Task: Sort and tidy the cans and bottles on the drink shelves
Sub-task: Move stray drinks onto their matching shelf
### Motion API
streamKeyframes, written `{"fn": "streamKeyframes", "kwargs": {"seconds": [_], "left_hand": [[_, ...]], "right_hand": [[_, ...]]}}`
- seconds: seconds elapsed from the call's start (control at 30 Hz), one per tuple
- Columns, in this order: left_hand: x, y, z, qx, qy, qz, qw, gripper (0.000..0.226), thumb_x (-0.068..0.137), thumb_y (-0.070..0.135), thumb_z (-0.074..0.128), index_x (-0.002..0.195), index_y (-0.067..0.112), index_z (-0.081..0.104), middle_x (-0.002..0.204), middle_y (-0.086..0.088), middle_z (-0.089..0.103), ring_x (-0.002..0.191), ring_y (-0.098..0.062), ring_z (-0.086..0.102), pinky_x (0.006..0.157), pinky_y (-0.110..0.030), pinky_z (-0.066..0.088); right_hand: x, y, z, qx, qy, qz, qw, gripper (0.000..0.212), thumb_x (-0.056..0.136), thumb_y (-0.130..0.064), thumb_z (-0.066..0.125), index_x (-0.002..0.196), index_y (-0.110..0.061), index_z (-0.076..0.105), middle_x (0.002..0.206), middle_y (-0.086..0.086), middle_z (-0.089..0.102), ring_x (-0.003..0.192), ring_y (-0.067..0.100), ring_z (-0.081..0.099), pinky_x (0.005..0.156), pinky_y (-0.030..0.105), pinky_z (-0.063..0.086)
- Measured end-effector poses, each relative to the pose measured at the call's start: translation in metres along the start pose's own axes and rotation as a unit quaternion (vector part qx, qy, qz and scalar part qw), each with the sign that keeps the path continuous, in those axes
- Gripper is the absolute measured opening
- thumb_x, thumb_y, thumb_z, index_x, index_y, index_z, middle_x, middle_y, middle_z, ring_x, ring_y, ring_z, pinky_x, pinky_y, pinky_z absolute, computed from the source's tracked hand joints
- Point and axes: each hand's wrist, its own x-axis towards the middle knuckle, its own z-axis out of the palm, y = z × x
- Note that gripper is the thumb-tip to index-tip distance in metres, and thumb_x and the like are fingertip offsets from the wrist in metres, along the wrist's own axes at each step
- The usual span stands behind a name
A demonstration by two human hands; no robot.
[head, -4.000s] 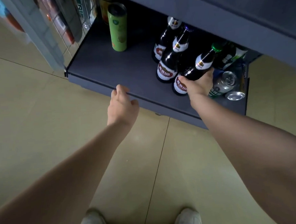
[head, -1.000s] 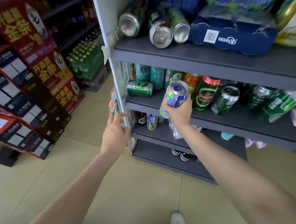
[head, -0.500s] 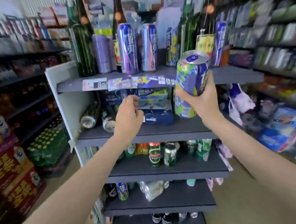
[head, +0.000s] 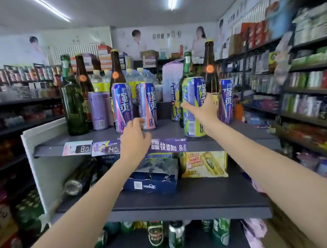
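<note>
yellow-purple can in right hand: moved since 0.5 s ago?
Yes. The yellow-purple can, then held in the air before the top shelf edge, now stands on it; the right hand grips it.

On the top shelf [head: 170, 132], a bare strip runs along the front edge, widest at the left corner ahead of the green bottle [head: 73, 102]. A gap opens between the pink can [head: 147, 105] and the yellow can [head: 193, 106], reaching back to a small can [head: 175, 102] and a white carton [head: 172, 81]. Tall bottles and cans close the back row. Below, a blue pack [head: 150, 180] and a yellow pack [head: 203, 164] fill the middle, with open board in front.
</note>
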Motion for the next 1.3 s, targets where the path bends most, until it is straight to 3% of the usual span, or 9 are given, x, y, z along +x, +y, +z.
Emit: {"fn": "streamKeyframes", "kwargs": {"seconds": [0.17,0.33,0.43,0.53,0.6,0.87,1.0,1.17,1.3], "left_hand": [[0.023,-0.001,0.017,-0.004,0.016,-0.016,1.0,0.033,0.085,0.003,0.052,0.118,0.002,0.049,0.112,-0.015,0.053,0.1,-0.032,0.051,0.087,-0.046,0.043],[0.047,0.004,0.04,0.008,0.022,-0.032,0.999,0.031,0.087,0.007,0.05,0.118,0.004,0.048,0.112,-0.014,0.052,0.103,-0.032,0.05,0.087,-0.045,0.042],[0.054,0.01,0.051,0.054,0.019,-0.028,0.998,0.032,0.088,0.012,0.049,0.119,0.006,0.048,0.115,-0.013,0.051,0.105,-0.032,0.048,0.083,-0.043,0.04],[0.061,0.022,0.061,0.057,0.019,0.031,0.998,0.041,0.086,0.027,0.049,0.122,0.008,0.047,0.118,-0.012,0.05,0.109,-0.031,0.046,0.085,-0.041,0.037],[0.064,0.03,0.067,0.039,0.012,0.072,0.997,0.05,0.083,0.038,0.056,0.124,0.012,0.045,0.117,-0.008,0.049,0.111,-0.027,0.045,0.088,-0.038,0.033],[0.066,0.029,0.075,0.093,0.012,0.077,0.993,0.073,0.079,0.052,0.062,0.132,0.01,0.036,0.125,-0.007,0.047,0.119,-0.026,0.043,0.095,-0.04,0.032],[0.068,0.028,0.079,0.118,-0.039,0.071,0.99,0.082,0.078,0.058,0.06,0.137,0.011,0.028,0.124,-0.005,0.052,0.116,-0.025,0.047,0.098,-0.043,0.031],[0.07,0.026,0.083,0.14,-0.052,0.088,0.985,0.084,0.079,0.061,0.055,0.139,0.011,0.023,0.118,-0.003,0.059,0.111,-0.023,0.054,0.101,-0.041,0.029],[0.069,0.026,0.083,0.148,-0.037,0.109,0.982,0.078,0.082,0.059,0.052,0.135,0.009,0.026,0.113,-0.003,0.061,0.107,-0.024,0.057,0.093,-0.04,0.033]], "right_hand": [[0.037,0.025,0.043,-0.028,-0.019,0.001,0.999,0.072,0.07,-0.034,0.08,0.123,-0.008,0.037,0.125,0.012,0.047,0.115,0.028,0.049,0.098,0.041,0.041],[0.048,0.034,0.058,-0.083,-0.056,-0.035,0.994,0.08,0.08,-0.039,0.071,0.136,-0.003,0.026,0.136,0.015,0.034,0.125,0.029,0.037,0.102,0.037,0.034],[0.042,0.036,0.035,-0.137,-0.093,-0.093,0.982,0.063,0.085,-0.037,0.065,0.132,-0.003,0.04,0.129,0.013,0.044,0.119,0.024,0.044,0.101,0.03,0.036],[0.042,0.023,-0.004,-0.171,0.017,-0.207,0.963,0.045,0.086,-0.025,0.065,0.123,-0.004,0.05,0.122,0.011,0.045,0.114,0.021,0.046,0.096,0.022,0.033],[0.053,0.01,-0.029,-0.152,0.106,-0.233,0.955,0.052,0.083,-0.02,0.069,0.126,-0.005,0.045,0.126,0.011,0.041,0.118,0.021,0.041,0.096,0.018,0.028],[0.095,0.022,-0.029,-0.159,0.031,-0.067,0.984,0.103,0.072,-0.031,0.079,0.146,-0.009,0.012,0.147,0.013,0.029,0.135,0.028,0.029,0.109,0.039,0.028],[0.097,0.029,-0.02,-0.152,0.086,-0.045,0.984,0.105,0.069,-0.029,0.082,0.146,-0.012,0.013,0.145,0.016,0.027,0.132,0.032,0.032,0.107,0.043,0.032],[0.088,0.016,-0.036,-0.114,0.086,-0.076,0.987,0.096,0.069,-0.018,0.081,0.143,-0.014,0.019,0.136,0.008,0.035,0.109,0.013,0.04,0.083,0.015,0.028],[0.065,-0.002,-0.05,-0.04,0.055,-0.067,0.995,0.093,0.066,-0.017,0.082,0.139,-0.02,0.025,0.121,-0.003,0.05,0.107,0.013,0.049,0.093,0.03,0.041]]}}
